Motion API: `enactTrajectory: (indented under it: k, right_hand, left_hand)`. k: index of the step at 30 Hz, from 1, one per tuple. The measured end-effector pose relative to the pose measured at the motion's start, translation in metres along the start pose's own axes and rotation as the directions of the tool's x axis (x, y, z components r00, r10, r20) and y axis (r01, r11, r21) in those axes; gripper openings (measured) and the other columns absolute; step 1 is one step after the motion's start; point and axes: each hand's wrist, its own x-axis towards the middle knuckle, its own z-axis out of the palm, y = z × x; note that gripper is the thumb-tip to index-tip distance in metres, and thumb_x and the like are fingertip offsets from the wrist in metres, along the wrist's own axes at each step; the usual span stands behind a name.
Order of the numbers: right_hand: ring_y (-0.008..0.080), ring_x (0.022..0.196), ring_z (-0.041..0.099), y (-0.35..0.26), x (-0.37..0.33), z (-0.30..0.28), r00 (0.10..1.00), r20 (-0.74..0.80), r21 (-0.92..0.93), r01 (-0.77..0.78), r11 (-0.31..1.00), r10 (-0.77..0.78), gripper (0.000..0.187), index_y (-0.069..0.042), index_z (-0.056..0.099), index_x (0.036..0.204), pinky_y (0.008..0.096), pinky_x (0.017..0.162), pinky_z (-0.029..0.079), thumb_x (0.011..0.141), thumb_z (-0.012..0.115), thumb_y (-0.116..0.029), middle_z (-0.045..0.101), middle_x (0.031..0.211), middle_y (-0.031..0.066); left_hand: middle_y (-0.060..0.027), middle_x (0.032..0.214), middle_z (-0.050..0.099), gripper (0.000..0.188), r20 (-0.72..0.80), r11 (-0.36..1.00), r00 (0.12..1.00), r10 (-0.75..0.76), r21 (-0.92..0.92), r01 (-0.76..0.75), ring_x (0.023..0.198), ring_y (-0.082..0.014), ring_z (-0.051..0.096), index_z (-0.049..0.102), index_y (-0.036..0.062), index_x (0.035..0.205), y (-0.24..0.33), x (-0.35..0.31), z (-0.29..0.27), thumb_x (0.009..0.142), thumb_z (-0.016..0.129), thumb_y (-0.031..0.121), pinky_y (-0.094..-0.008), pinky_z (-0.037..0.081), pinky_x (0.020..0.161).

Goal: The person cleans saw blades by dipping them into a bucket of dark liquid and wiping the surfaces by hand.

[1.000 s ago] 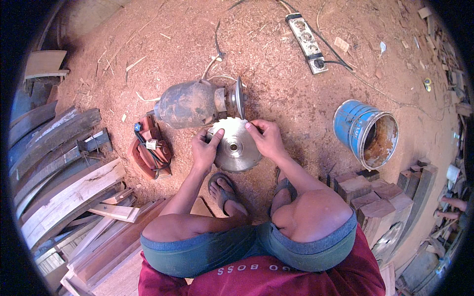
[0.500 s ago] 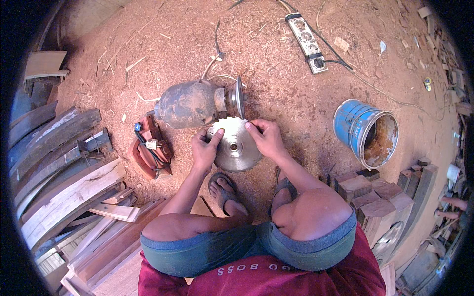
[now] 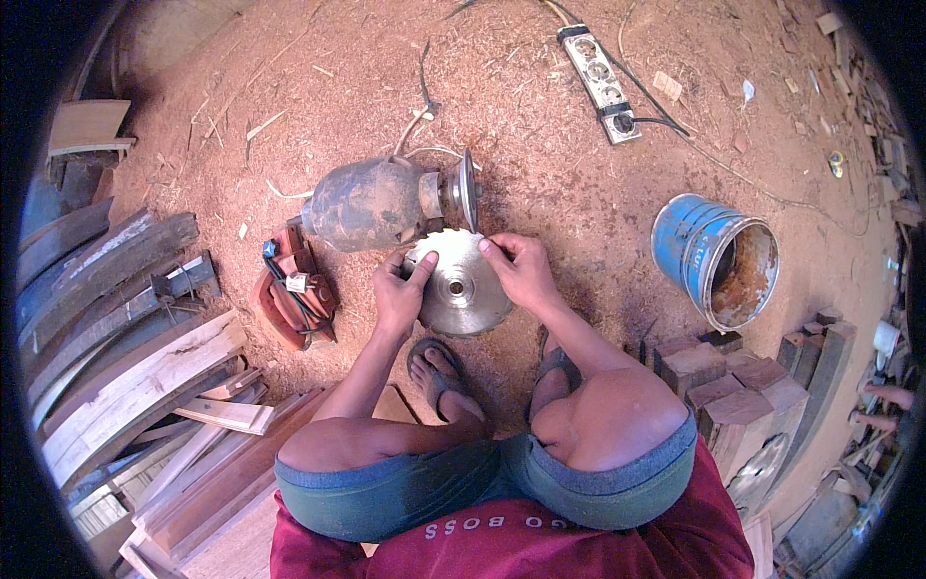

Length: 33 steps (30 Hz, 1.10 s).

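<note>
I squat over a toothed circular saw blade (image 3: 463, 289), silver with a hub in its middle, held flat above the sawdust floor. My left hand (image 3: 398, 294) grips its left rim, thumb on top. My right hand (image 3: 524, 272) pinches the upper right rim with the fingertips. Just beyond the blade lies a dusty grey electric motor (image 3: 371, 205) on its side, with a grinding disc (image 3: 469, 188) on its shaft at the right end.
A red power tool (image 3: 294, 301) lies left of my hands. Curved wooden planks (image 3: 125, 328) pile up at left. A rusty blue bucket (image 3: 716, 261) lies tipped at right, wooden blocks (image 3: 748, 386) below it. A white power strip (image 3: 600, 82) with cables sits at the back.
</note>
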Motion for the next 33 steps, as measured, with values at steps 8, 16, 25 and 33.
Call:
enactTrajectory:
  k: [8,16,25,33]
  right_hand:
    - [0.0233,0.074,0.07,0.001,0.0,0.001,1.0,-0.013,0.047,-0.003,0.999,0.004,0.029,0.002,0.072,0.095,0.0364,0.069,0.052,0.094,0.065,-0.025,0.073,0.084,0.0168]
    - [0.0252,0.072,0.07,0.004,0.001,0.001,0.999,-0.026,0.01,0.023,1.0,-0.022,0.028,0.0,0.072,0.095,0.0367,0.068,0.052,0.093,0.065,-0.027,0.073,0.084,0.0169]
    - [0.0257,0.071,0.07,0.005,0.001,0.001,0.999,-0.02,0.006,0.032,0.999,-0.032,0.027,-0.001,0.073,0.095,0.0372,0.066,0.052,0.093,0.065,-0.027,0.072,0.083,0.0161]
    - [0.0261,0.07,0.069,0.005,0.001,0.002,0.999,-0.026,-0.001,0.031,1.0,-0.031,0.028,-0.002,0.073,0.095,0.0374,0.066,0.052,0.093,0.066,-0.029,0.072,0.083,0.0153]
  left_hand:
    - [-0.0084,0.095,0.072,0.031,0.0,1.0,1.0,-0.025,0.015,0.025,0.081,-0.0124,0.065,0.069,-0.0045,0.11,0.007,-0.002,0.001,0.089,0.076,0.017,-0.0278,0.052,0.075]
    - [-0.0072,0.093,0.072,0.031,0.005,0.999,0.999,-0.044,0.03,0.044,0.079,-0.0109,0.064,0.069,-0.0043,0.109,0.005,-0.001,0.0,0.088,0.076,0.018,-0.0266,0.051,0.072]
    - [-0.0051,0.087,0.071,0.029,-0.01,1.0,1.0,-0.006,0.012,0.007,0.072,-0.0091,0.061,0.07,-0.0033,0.106,0.0,0.0,0.0,0.088,0.077,0.019,-0.0256,0.049,0.066]
    - [-0.0035,0.084,0.07,0.028,-0.014,1.0,1.0,0.002,-0.015,-0.003,0.07,-0.0078,0.06,0.07,-0.0033,0.104,0.001,0.0,0.0,0.088,0.077,0.018,-0.025,0.048,0.064]
